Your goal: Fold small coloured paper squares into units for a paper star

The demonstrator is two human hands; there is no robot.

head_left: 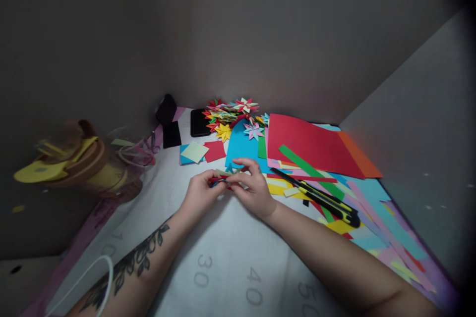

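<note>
Both hands meet over the middle of the white table cover, holding one small piece of folded paper [229, 168] in blue, red and pale yellow. My left hand [204, 189] pinches its left side between thumb and fingers. With its thumb and fingertips, my right hand [255, 187] grips the other side, the index finger arched above. Much of the folded paper is hidden behind the fingers. Just beyond the hands lie a blue sheet [238, 146], small paper squares in pale yellow [195, 152] and red [214, 150], and a pile of folded paper stars [230, 115].
A black and yellow box cutter [327, 200] lies at the right among paper strips [386, 213]. Behind it are red sheets [305, 143] and an orange one [362, 156]. A black phone [200, 123] lies at the back. At the left stands a clay pot [92, 163], with cables [136, 153] beside it.
</note>
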